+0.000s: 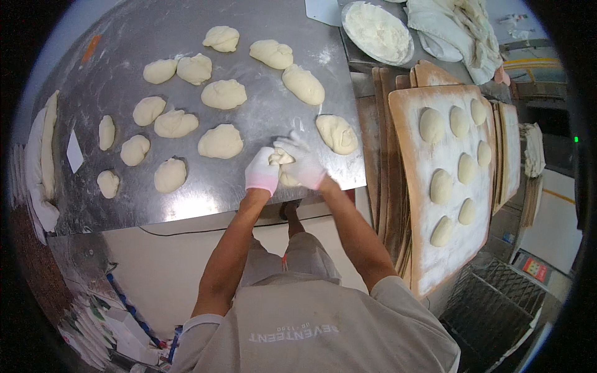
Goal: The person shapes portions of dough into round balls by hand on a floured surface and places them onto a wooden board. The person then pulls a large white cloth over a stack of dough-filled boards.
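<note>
Both my hands wear white gloves with pink cuffs. Near the front edge of the steel table, my left hand (262,170) curls around the left side of a piece of dough (282,158). My right hand (303,163) presses over the same piece from the right, its fingers slightly blurred. The dough is folded and bunched between them, partly hidden by the gloves. A large oval dough piece (337,134) lies to the right of my hands, and another, a rounded dough lump (221,142), rests to their left.
Several more dough pieces (176,124) spread over the floury steel table (186,205). On the right, a floured wooden board (423,261) holds several rounds on top of stacked boards. A bowl of flour (379,34) and a pale cloth (457,34) sit behind it.
</note>
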A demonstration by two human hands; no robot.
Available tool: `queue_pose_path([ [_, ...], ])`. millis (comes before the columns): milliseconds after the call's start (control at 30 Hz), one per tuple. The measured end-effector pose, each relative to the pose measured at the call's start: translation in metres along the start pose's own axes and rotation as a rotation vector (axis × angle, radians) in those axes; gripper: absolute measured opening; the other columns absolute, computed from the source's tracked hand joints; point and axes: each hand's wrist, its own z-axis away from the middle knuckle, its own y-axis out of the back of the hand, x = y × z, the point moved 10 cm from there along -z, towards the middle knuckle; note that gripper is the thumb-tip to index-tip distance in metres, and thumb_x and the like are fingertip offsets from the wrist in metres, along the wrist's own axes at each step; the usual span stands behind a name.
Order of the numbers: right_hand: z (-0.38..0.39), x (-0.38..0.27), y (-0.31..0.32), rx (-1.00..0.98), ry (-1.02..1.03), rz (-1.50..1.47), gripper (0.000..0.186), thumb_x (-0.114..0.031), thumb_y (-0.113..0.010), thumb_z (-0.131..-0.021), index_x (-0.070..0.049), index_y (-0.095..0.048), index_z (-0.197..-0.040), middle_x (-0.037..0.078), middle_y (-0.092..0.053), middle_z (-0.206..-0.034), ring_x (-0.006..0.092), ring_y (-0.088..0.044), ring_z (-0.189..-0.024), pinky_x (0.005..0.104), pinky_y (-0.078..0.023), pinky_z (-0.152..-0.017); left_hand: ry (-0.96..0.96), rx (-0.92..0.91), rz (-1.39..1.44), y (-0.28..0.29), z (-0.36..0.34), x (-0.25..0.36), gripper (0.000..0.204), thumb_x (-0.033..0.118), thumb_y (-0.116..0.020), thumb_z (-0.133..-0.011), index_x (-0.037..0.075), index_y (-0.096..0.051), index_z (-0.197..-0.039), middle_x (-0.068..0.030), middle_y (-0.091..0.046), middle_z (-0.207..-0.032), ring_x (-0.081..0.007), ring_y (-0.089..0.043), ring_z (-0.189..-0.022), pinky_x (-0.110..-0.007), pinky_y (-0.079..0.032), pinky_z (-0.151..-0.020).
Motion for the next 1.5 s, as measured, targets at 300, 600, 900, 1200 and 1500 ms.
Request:
queue_pose_path([
  [300, 0.002, -0.014, 0.018, 0.164, 0.110, 0.402, 0.055, -0.018, -0.071, -0.070, -0.005, -0.058, -0.122, 0.017, -0.058, -0.123, 0.0384, -0.051, -0.119, 0.0435, -0.039, -0.102, -0.097, 0.073, 0.012, -0.001, -0.003, 0.007, 0.028, 0.014, -0.065, -0.081, 0.012, -0.060, -0.109, -0.0139, -0.061, -0.110, -0.0319, -0.059, -0.103, -0.038, -0.048, -0.085],
  [600, 0.014, -0.035, 0.042, 0.310, 0.264, 0.219, 0.044, -0.013, -0.071, -0.074, -0.002, -0.059, -0.114, 0.019, -0.059, -0.120, 0.0371, -0.054, -0.113, 0.0420, -0.043, -0.099, -0.106, -0.019, 0.168, -0.017, -0.009, 0.009, 0.029, 0.017, -0.062, -0.084, 0.011, -0.060, -0.112, -0.0156, -0.061, -0.096, -0.0348, -0.061, -0.092, -0.039, -0.049, -0.082],
  [900, 0.011, -0.017, 0.030, 0.188, 0.201, 0.228, 0.041, -0.013, -0.066, -0.075, -0.001, -0.062, -0.114, 0.023, -0.058, -0.122, 0.0389, -0.052, -0.117, 0.0444, -0.040, -0.103, -0.165, 0.041, 0.089, -0.026, 0.001, 0.026, 0.015, 0.013, -0.060, -0.084, 0.009, -0.062, -0.098, -0.0151, -0.063, -0.095, -0.0352, -0.062, -0.090, -0.042, -0.048, -0.079],
  [1200, 0.018, -0.013, 0.016, -0.076, 0.129, 0.515, 0.031, -0.013, -0.064, -0.075, -0.004, -0.062, -0.105, 0.018, -0.058, -0.117, 0.0358, -0.055, -0.109, 0.0422, -0.044, -0.094, -0.279, 0.029, 0.039, -0.021, 0.019, 0.030, 0.020, 0.013, -0.053, -0.086, 0.009, -0.062, -0.104, -0.0154, -0.063, -0.103, -0.0342, -0.060, -0.098, -0.039, -0.047, -0.086],
  [1500, 0.065, -0.041, 0.056, 0.310, 0.190, 0.244, 0.040, -0.004, -0.059, -0.073, 0.002, -0.058, -0.113, 0.023, -0.054, -0.125, 0.0397, -0.048, -0.121, 0.0458, -0.038, -0.104, -0.243, 0.143, 0.011, 0.038, 0.034, -0.029, 0.031, 0.011, -0.058, -0.085, 0.001, -0.059, -0.113, -0.0172, -0.059, -0.119, -0.0327, -0.055, -0.113, -0.038, -0.043, -0.097],
])
